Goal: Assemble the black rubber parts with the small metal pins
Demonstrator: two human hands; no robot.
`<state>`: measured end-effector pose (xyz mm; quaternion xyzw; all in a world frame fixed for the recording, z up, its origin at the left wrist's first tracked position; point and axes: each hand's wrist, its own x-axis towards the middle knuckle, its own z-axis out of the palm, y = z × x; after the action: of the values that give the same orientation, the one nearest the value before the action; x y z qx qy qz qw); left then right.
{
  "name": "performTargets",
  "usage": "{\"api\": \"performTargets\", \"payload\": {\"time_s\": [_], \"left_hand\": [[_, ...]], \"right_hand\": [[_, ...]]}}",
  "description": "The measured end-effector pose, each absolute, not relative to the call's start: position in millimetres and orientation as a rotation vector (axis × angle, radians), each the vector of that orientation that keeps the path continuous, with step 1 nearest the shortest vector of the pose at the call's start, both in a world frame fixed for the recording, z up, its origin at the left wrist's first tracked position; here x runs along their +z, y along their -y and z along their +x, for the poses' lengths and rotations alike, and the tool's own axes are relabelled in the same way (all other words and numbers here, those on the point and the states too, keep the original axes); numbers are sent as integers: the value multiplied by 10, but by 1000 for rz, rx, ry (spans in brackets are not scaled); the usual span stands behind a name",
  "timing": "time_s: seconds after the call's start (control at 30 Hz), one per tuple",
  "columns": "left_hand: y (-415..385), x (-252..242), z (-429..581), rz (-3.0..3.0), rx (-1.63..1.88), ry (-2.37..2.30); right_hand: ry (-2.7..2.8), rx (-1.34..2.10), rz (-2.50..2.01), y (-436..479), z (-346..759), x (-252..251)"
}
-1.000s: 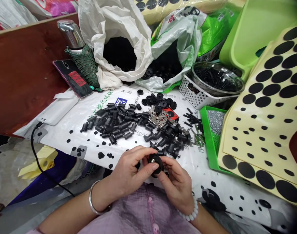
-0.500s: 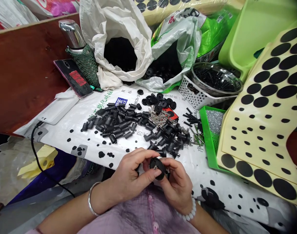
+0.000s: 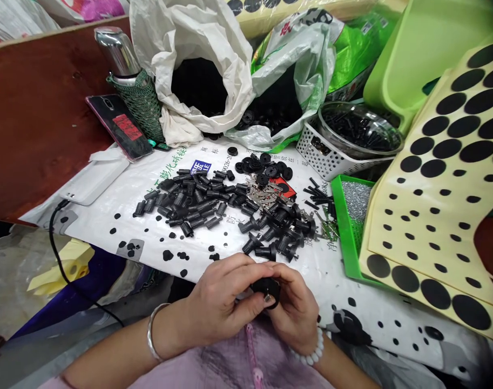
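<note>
My left hand [image 3: 220, 297] and my right hand [image 3: 297, 308] meet at the near edge of the table, both pinched round a small round black plastic part [image 3: 266, 286]. My fingers hide most of it. Just beyond lies a pile of black stemmed parts [image 3: 278, 232]. A heap of short black tubes [image 3: 189, 202] spreads to the left of that pile. Small metal pieces [image 3: 262, 194] and black round caps [image 3: 264, 165] lie farther back.
A white printed sheet [image 3: 149, 183] covers the table. At the back stand a white bag [image 3: 197, 75], a green-white bag [image 3: 295, 70], a white basket with a bowl [image 3: 351, 135] and a flask [image 3: 128, 75] beside a phone [image 3: 116, 127]. A green tray [image 3: 351, 221] and yellow sheets with black dots [image 3: 440, 178] fill the right.
Both hands have drawn closer to my body with the round black part. My fingers now cover more of it. The parts on the table have not moved.
</note>
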<state>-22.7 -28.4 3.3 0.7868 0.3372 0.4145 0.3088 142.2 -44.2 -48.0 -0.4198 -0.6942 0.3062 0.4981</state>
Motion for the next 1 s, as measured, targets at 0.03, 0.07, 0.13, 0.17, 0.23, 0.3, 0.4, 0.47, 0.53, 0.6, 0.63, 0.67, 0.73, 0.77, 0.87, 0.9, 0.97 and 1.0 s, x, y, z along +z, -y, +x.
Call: {"api": "performTargets", "payload": {"time_s": [0.03, 0.07, 0.13, 0.17, 0.23, 0.3, 0.4, 0.47, 0.53, 0.6, 0.63, 0.67, 0.73, 0.77, 0.87, 0.9, 0.97, 1.0], "left_hand": [[284, 23, -224, 2088, 1104, -899], [283, 11, -221, 2097, 1112, -908], [279, -17, -217, 2125, 1112, -934], [277, -31, -216, 2141, 1104, -953], [272, -56, -220, 2156, 1091, -988], [269, -73, -230, 2132, 1092, -1001], [270, -90, -256, 2028, 1092, -1006], [273, -102, -277, 1958, 1086, -1021], [278, -115, -297, 1915, 1075, -1043], [282, -129, -310, 1895, 1065, -1083], [284, -135, -312, 1886, 1062, -1109], [284, -140, -310, 1873, 1061, -1136], [279, -150, -295, 1833, 1057, -1188], [274, -155, -283, 1813, 1045, -1203], [250, -169, -244, 1769, 978, -1207], [241, -173, -235, 1752, 955, -1198], [223, -176, -230, 1693, 912, -1176], [215, -175, -234, 1639, 886, -1159]], "right_hand": [[1707, 747, -992, 429, 1427, -474], [1735, 740, -973, 416, 1433, -468], [1794, 693, -972, 397, 1445, -462], [1823, 668, -986, 391, 1450, -461], [1872, 635, -1020, 390, 1458, -461], [1903, 616, -1028, 398, 1464, -463], [1905, 623, -1036, 410, 1466, -458], [1897, 648, -1050, 413, 1469, -448], [1892, 688, -1046, 415, 1474, -440], [1868, 759, -1045, 419, 1481, -436], [1847, 821, -1047, 421, 1483, -436], [1818, 895, -1044, 421, 1483, -435], [1759, 1034, -1022, 415, 1474, -426], [1742, 1072, -1007, 408, 1464, -418], [1755, 1028, -1003, 387, 1431, -387], [1770, 994, -1013, 385, 1425, -381], [1775, 953, -1033, 390, 1425, -379], [1765, 954, -1044, 397, 1433, -384]]}}
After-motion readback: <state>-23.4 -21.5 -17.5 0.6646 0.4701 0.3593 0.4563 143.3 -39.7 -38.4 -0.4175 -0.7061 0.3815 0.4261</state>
